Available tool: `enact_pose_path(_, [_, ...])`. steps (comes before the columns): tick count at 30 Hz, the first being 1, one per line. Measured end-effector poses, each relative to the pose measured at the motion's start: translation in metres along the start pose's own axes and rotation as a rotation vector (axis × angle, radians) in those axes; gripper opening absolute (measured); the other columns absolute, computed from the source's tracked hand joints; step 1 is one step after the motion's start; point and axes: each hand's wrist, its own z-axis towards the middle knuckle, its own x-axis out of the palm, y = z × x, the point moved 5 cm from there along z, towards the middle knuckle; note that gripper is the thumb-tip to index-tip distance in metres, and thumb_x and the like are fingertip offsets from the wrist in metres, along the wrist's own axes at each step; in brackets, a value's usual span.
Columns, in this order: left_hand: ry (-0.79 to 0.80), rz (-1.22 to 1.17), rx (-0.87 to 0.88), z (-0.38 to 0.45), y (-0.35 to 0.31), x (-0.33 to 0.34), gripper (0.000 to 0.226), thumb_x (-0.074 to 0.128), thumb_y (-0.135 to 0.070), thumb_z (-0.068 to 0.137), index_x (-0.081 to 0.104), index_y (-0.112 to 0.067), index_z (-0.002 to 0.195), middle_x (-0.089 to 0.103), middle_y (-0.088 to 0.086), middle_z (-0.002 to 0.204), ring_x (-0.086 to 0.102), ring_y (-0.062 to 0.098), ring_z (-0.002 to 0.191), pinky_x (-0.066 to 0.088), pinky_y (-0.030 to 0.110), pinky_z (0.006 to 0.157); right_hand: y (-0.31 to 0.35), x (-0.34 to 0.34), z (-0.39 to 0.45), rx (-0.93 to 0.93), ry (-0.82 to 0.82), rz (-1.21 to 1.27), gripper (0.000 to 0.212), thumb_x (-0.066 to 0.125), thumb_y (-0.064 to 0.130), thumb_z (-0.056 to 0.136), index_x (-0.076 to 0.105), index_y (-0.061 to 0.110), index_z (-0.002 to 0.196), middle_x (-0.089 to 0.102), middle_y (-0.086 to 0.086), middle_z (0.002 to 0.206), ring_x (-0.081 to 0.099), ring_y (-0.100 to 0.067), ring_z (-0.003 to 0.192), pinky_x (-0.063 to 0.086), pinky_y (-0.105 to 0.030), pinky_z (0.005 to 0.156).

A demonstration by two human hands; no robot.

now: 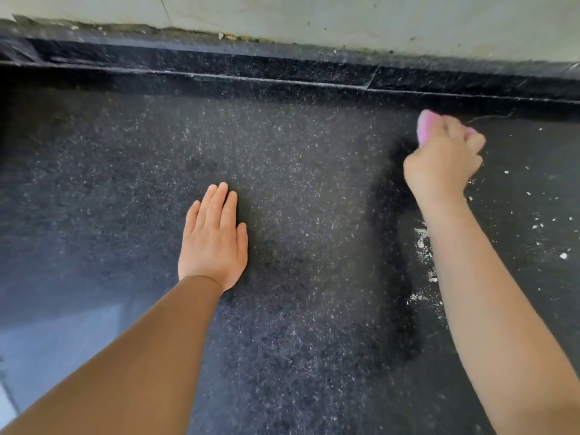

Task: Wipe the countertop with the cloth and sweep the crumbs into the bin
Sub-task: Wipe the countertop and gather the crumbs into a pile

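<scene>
Left hand (pixel 214 238) flat on countertop (pixel 314 215); right hand (pixel 442 158) grips pink cloth (pixel 424 127)

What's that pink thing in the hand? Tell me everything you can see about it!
It is a pink cloth, soft-looking and bunched up, mostly hidden inside the right hand, whose curled fingers grip it. Only a rounded pink edge peeks out on the left and a sliver on the right. It sits far back on the dark speckled countertop, near the raised back ledge. It looks blurred.
</scene>
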Motion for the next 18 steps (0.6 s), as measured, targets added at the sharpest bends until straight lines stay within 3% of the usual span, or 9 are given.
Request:
enact_pose_path(2, [-0.004, 0.01, 0.001, 0.0, 0.0, 0.0, 0.048, 0.034, -0.018, 0.094, 0.032, 0.004, 0.136, 0.027, 0.016, 0.148, 0.019, 0.028, 0.139, 0.005, 0.034, 0.112, 0.034, 0.014, -0.004, -0.139, 0.038, 0.004, 0.037, 0.041, -0.01, 0.072, 0.043, 0.019, 0.095, 0.046, -0.001, 0.123, 0.029, -0.028, 0.118, 0.028, -0.036, 0.081])
enact_pose_path(4, [0.002, 0.014, 0.003, 0.0, 0.0, 0.0, 0.047, 0.039, -0.015, 0.095, 0.03, 0.003, 0.138, 0.024, 0.015, 0.149, 0.016, 0.027, 0.14, 0.003, 0.034, 0.112, 0.064, 0.035, -0.011, -0.282, 0.104, -0.011, 0.044, 0.043, -0.009, 0.074, 0.045, 0.016, 0.11, 0.044, -0.001, 0.127, 0.029, -0.028, 0.118, 0.027, -0.036, 0.079])
enact_pose_path(7, [-0.004, 0.016, 0.007, 0.0, -0.001, 0.0, 0.048, 0.038, -0.015, 0.095, 0.028, 0.001, 0.139, 0.021, 0.013, 0.15, 0.012, 0.025, 0.141, 0.0, 0.031, 0.112, 0.074, 0.056, -0.012, -0.377, 0.143, -0.048, 0.056, 0.044, -0.001, 0.082, 0.034, 0.016, 0.134, 0.036, 0.001, 0.139, 0.027, -0.03, 0.123, 0.03, -0.036, 0.085])
enact_pose_path(14, [-0.016, 0.036, -0.006, -0.001, -0.001, 0.001, 0.056, 0.026, -0.025, 0.087, 0.036, 0.003, 0.135, 0.031, 0.016, 0.146, 0.022, 0.028, 0.138, 0.004, 0.032, 0.11, -0.001, 0.032, 0.0, -0.109, 0.111, -0.052, 0.056, 0.045, -0.006, 0.079, 0.039, 0.017, 0.13, 0.039, 0.001, 0.138, 0.026, -0.027, 0.122, 0.027, -0.035, 0.086])
enact_pose_path(16, [-0.017, 0.042, -0.005, 0.001, -0.001, 0.001, 0.056, 0.027, -0.025, 0.087, 0.037, 0.003, 0.134, 0.032, 0.017, 0.145, 0.024, 0.028, 0.137, 0.005, 0.032, 0.11, 0.01, 0.027, 0.002, -0.181, 0.073, -0.006, 0.052, 0.041, -0.009, 0.079, 0.046, 0.017, 0.124, 0.046, 0.001, 0.133, 0.031, -0.028, 0.12, 0.027, -0.033, 0.084])
enact_pose_path(18, [-0.019, 0.059, -0.004, 0.001, 0.001, 0.003, 0.056, 0.025, -0.027, 0.089, 0.04, 0.005, 0.132, 0.037, 0.019, 0.142, 0.029, 0.031, 0.135, 0.006, 0.031, 0.11, 0.043, 0.028, -0.002, -0.384, 0.046, 0.02, 0.051, 0.039, -0.01, 0.079, 0.05, 0.018, 0.12, 0.051, 0.004, 0.129, 0.035, -0.025, 0.117, 0.022, -0.029, 0.077])
